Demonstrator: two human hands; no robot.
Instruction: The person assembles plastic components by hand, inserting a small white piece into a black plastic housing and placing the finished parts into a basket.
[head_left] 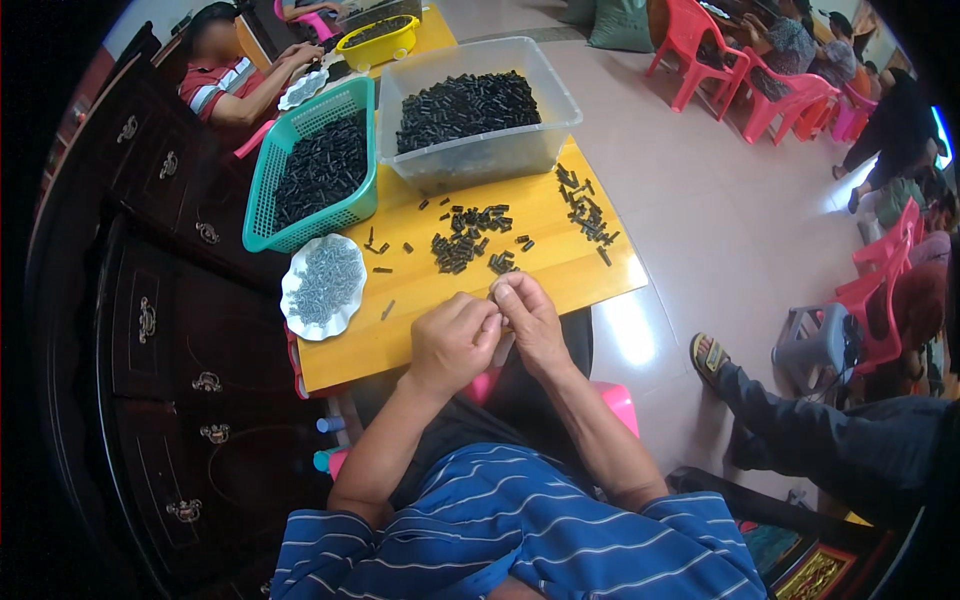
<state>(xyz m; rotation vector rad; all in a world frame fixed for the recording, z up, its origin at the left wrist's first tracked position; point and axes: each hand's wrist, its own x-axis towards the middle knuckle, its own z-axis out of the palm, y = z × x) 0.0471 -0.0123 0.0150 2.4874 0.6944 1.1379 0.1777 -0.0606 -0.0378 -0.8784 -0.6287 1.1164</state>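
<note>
My left hand [455, 338] and my right hand [532, 318] meet at the near edge of the yellow table, fingertips pinched together. Whatever they hold is too small and covered to make out. Just beyond them lies a loose pile of short black cylindrical pieces [465, 240], with a few more right by my right fingertips. To the left, a white scalloped dish [290, 283] holds many small silvery, clear-looking pieces [328, 285]. Another scatter of black pieces [587, 208] lies near the table's right edge.
Behind the pile stand a teal basket [258, 215] and a translucent plastic tub [480, 160], both full of black pieces. Farther back is a yellow basin [385, 45]. A person in red [225, 85] works at the far left. Dark drawers [160, 300] flank the table; pink chairs [690, 45] stand right.
</note>
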